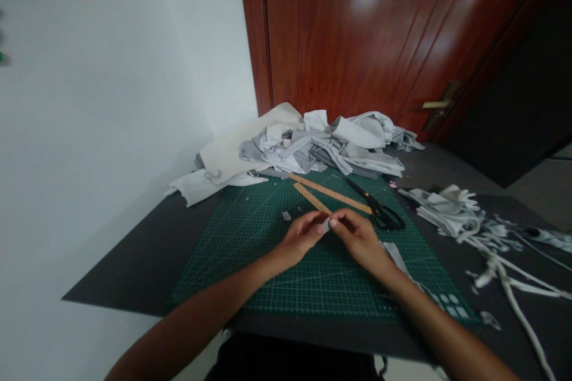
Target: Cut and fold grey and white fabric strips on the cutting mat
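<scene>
Above the green cutting mat (241, 262), my left hand (300, 239) and my right hand (357, 239) meet. Between their fingertips they pinch a small grey fabric piece (326, 225), one hand at each side of it. Just beyond the hands lie two wooden rulers, a short-looking one (310, 197) partly hidden by my fingers and a longer one (333, 193). Black scissors (379, 209) rest on the mat to the right. A strip of grey fabric (397, 257) lies beneath my right forearm, and a little scrap (286, 215) sits left of my hands.
Heaped white and grey cloth (308, 146) covers the table's back edge, against the wall and a brown door (357, 36). At right, folded fabric (447, 211) and loose white cords (503, 277) lie on the dark table (134, 256).
</scene>
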The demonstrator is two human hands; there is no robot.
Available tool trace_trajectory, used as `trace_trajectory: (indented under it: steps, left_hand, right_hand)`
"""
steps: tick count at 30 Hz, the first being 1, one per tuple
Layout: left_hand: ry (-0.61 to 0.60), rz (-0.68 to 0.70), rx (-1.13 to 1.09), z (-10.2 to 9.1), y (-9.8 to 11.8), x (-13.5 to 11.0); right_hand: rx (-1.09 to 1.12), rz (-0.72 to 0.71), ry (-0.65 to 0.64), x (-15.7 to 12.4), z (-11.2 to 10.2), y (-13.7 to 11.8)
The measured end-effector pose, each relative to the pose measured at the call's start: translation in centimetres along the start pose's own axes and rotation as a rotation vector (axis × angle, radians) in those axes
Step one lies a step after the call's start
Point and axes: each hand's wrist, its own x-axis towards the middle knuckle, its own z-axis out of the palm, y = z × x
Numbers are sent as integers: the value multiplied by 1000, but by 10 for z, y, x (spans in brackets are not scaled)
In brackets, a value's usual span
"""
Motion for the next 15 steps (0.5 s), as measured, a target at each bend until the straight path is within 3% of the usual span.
trace_trajectory:
  steps: [3, 7, 15]
  left_hand:
    - [-6, 92, 180, 2, 0, 0]
    - [-18, 50, 289, 1, -2, 1]
    - [122, -87, 7, 1, -5, 3]
  right_hand:
    - [-46, 10, 9, 2, 2, 2]
    - [7, 60, 29, 2, 5, 5]
    - [319, 222, 2, 1, 10, 11]
